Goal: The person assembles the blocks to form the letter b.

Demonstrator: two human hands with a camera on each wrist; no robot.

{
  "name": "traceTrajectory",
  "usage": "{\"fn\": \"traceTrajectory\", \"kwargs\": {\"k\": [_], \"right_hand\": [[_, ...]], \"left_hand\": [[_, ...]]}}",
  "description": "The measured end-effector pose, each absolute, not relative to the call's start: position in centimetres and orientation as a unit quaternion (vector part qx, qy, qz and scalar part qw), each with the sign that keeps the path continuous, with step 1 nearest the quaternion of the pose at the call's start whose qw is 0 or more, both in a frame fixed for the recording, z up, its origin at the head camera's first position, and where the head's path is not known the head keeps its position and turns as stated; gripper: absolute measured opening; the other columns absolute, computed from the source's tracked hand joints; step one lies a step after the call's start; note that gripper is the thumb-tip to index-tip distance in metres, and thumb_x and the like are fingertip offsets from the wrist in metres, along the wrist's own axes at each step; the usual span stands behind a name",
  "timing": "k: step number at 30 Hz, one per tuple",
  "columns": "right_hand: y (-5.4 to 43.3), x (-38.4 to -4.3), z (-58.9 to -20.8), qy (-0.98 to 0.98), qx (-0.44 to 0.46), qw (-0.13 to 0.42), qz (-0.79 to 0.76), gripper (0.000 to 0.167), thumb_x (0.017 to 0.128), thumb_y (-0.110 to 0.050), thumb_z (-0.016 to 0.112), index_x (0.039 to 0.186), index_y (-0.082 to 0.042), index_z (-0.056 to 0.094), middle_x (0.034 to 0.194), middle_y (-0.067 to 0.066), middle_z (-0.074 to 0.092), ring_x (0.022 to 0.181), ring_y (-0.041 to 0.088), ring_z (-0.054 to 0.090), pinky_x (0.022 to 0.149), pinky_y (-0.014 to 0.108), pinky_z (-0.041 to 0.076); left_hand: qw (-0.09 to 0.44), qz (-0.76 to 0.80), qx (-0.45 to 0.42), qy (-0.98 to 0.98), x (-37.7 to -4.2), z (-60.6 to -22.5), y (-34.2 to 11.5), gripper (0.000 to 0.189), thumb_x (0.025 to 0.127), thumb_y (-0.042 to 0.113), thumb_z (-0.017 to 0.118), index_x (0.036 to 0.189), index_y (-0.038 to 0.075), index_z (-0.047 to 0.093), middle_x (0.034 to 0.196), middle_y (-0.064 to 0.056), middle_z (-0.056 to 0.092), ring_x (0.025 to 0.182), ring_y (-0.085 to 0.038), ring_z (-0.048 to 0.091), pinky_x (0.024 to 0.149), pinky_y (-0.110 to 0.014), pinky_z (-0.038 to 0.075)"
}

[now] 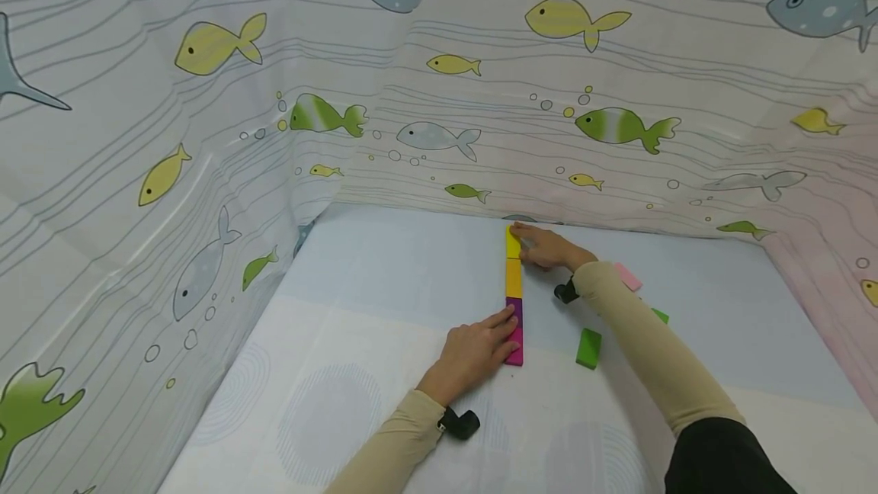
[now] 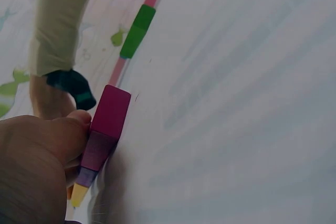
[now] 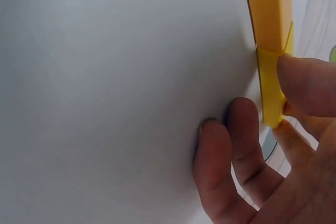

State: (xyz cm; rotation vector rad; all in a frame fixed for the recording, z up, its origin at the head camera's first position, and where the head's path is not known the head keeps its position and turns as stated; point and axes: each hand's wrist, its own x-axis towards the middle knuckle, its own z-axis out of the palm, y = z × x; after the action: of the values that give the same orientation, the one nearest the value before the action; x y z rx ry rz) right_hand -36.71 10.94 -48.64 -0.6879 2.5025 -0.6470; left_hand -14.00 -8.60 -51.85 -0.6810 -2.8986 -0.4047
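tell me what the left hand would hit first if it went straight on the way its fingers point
Most likely the purple block, which the left hand seems to touch. Past it, the line seems to run toward the black right-wrist camera, though depth is unclear.

From my remote seat I see the left hand (image 2: 34, 161) touching a magenta block (image 2: 111, 111), a purple block (image 2: 87, 176) and yellow block (image 2: 79, 196) lined up below it, a green block (image 2: 138, 31) above, a pale sleeve (image 2: 60, 19) upper left, white surface (image 2: 241, 108) rightward.
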Motion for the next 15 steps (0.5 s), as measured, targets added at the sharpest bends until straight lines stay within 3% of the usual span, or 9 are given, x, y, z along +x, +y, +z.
{"fn": "traceTrajectory", "kwargs": {"k": [15], "right_hand": [[11.01,-36.63,-48.96,0.904,-0.251,0.238,-0.251,0.072,0.103,-0.022,0.054,0.170,-0.015,0.028,0.180,0.005,0.012,0.058,0.017,0.046,0.060,0.029,0.050]], "left_hand": [[0.068,-0.131,-0.226,-0.963,-13.95,-51.80,-8.60,0.046,0.106,0.045,0.063,0.147,0.025,0.066,0.158,0.011,0.056,0.102,-0.021,0.079,0.057,-0.026,0.052]]}}
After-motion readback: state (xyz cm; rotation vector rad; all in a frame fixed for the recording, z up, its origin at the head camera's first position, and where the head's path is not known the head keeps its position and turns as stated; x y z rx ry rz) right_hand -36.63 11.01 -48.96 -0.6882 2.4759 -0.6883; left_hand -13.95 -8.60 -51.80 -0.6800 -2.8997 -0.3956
